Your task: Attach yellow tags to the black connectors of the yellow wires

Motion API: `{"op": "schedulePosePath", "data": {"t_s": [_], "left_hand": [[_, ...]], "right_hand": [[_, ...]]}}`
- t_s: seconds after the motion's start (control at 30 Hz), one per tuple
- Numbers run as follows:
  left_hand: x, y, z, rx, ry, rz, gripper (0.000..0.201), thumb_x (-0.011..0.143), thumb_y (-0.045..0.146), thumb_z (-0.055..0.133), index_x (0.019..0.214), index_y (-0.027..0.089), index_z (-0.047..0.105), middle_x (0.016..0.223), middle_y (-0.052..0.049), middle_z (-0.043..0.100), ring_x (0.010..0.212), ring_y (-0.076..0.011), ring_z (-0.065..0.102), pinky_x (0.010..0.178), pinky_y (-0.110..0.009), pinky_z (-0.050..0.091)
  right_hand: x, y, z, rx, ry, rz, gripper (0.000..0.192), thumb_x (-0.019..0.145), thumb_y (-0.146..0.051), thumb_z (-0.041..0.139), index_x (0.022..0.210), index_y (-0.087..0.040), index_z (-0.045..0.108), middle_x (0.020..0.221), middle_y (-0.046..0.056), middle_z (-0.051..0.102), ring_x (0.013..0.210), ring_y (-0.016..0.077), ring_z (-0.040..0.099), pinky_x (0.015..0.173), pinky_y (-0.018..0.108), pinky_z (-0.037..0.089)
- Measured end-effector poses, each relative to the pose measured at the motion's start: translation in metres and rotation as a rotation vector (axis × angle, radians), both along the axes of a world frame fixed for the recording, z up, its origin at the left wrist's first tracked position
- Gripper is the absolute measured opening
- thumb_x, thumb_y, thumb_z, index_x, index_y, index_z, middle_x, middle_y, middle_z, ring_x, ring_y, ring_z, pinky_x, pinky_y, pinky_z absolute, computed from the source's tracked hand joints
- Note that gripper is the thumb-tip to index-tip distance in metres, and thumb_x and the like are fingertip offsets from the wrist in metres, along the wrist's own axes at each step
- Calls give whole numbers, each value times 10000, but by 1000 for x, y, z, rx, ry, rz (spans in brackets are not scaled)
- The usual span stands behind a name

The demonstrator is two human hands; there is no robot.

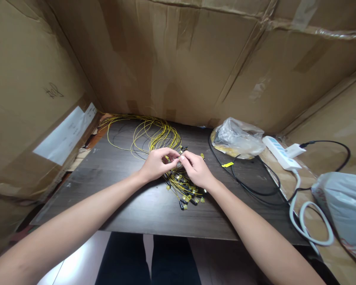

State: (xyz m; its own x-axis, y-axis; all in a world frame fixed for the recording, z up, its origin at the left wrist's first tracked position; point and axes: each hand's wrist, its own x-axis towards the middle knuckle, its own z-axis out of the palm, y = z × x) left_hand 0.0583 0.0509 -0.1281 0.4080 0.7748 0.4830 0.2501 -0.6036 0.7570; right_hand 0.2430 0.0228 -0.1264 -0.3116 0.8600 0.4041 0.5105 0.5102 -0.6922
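A bundle of thin yellow cables (154, 134) lies coiled on the dark wooden table (115, 186), with its yellow and black connector ends (186, 194) fanned out near the front. My left hand (158, 163) and my right hand (196, 168) meet above the connector ends. Both pinch one small connector between their fingertips at the middle. The connector itself is mostly hidden by my fingers.
Cardboard walls (178, 59) close in the table at the back and both sides. A crumpled clear plastic bag (237, 138) sits at the right, beside a white power strip (279, 152) with black and white cords (302, 213). A small yellow tag (227, 164) lies near the cords. Another plastic bag (344, 206) is at the far right.
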Motion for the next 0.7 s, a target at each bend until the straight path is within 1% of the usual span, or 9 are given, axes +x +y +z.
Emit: {"op": "schedulePosePath", "data": {"t_s": [0.07,0.13,0.3,0.4,0.53,0.6,0.7], "left_hand": [[0,0,0,-15,-7,-2,107,826,202,684,901,145,735,817,-29,736,675,-110,651,602,-191,532],[1,0,1,-59,-20,-3,117,829,224,691,902,145,737,812,-31,736,687,-116,653,600,-193,525],[0,3,-1,-228,-74,-25,180,828,308,729,899,145,757,811,-45,748,706,-134,661,611,-214,513],[-1,5,-2,-284,-102,-42,219,820,347,750,903,145,771,825,-57,759,707,-140,662,640,-236,515],[-2,7,-2,-280,-86,-26,215,818,346,757,903,150,780,798,-49,757,657,-124,626,610,-230,479],[-3,7,-2,-247,-52,-8,202,821,338,754,898,154,780,779,-40,751,624,-113,598,584,-224,457],[-3,6,0,-156,-2,10,186,831,329,744,892,156,778,760,-32,742,592,-103,570,560,-218,443]], "right_hand": [[0,1,-2,3,-15,-9,323,1025,-320,381,721,-218,417,677,0,494,642,162,467,635,301,345],[0,1,-3,7,-17,-10,325,1026,-316,374,718,-220,404,682,3,496,645,165,468,637,305,347],[2,2,-1,12,6,16,222,1016,-294,410,837,-209,511,797,33,587,739,183,537,705,316,403],[4,1,0,10,-1,9,168,1001,-286,441,890,-203,538,847,45,609,782,192,555,732,325,422],[6,1,2,-21,23,-12,85,958,-276,518,929,-204,553,853,35,615,773,187,555,718,316,431],[7,1,2,-34,22,-17,89,951,-283,537,931,-202,569,852,34,625,775,186,559,716,313,429],[8,3,1,-60,-11,-14,132,966,-293,521,905,-200,592,826,32,632,773,188,561,713,311,417]]}}
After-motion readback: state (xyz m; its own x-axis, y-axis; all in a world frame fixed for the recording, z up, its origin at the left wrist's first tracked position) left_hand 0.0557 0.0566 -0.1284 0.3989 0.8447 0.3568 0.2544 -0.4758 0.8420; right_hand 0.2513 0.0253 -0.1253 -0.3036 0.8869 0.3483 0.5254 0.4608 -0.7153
